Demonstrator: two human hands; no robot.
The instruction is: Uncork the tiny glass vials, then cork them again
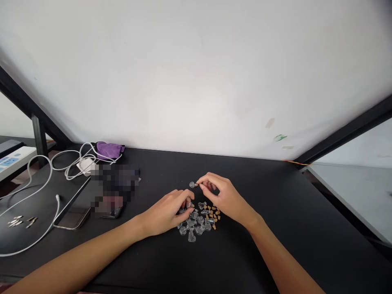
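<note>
Several small clear glass bottles (191, 235) of different shapes lie in a pile on the black table (159, 265). Small tan corks (214, 227) are scattered at the pile's right side. My right hand (222, 196) pinches the neck end of a small round glass bottle (192, 184), which is behind the pile and close to the tabletop. My left hand (171, 210) is at the pile's left edge, its thumb and fingers closed around another small glass bottle (189, 204), partly hidden by the fingers.
To the left are white cables (50, 175), a purple cloth (109, 150), a phone (72, 216), a pixelated patch and small metal pieces (15, 221). A white power strip (18, 159) stands at the far left. Behind the table rises a white panel (190, 81).
</note>
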